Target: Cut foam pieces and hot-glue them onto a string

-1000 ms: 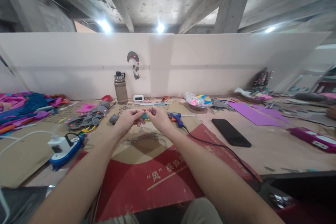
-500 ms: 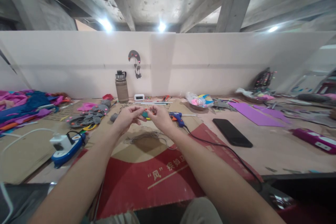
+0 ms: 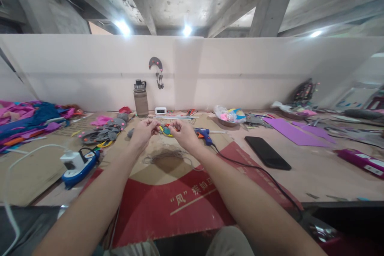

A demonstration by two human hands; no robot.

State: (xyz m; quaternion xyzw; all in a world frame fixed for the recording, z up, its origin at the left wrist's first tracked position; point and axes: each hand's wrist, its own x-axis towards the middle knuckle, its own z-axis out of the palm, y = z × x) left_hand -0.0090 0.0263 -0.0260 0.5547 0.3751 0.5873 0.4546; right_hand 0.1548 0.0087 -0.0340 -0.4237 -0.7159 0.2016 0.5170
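Observation:
Both my arms reach out over a cardboard sheet with a red print [image 3: 180, 204]. My left hand [image 3: 144, 131] is closed in a pinch, with something too small to name in its fingers. My right hand [image 3: 183, 134] is closed on a small teal craft piece [image 3: 166, 130], held up between the two hands, which are a little apart. Under the hands lies a loose bundle of thin brown string [image 3: 168, 155]. A blue hot glue gun [image 3: 202, 134] lies just right of my right hand, its black cord running toward me.
A water bottle [image 3: 141, 98] and a small white clock [image 3: 161, 110] stand by the white wall. Grey felt pieces [image 3: 102, 134] and coloured felt [image 3: 33, 122] lie left, a blue power strip [image 3: 78, 164] nearer. A black phone [image 3: 267, 153], purple sheets [image 3: 291, 131] and a magenta box [image 3: 363, 159] lie right.
My hands have drawn slightly apart and risen a little; the teal piece now shows between them, with my right hand. The view has shifted slightly.

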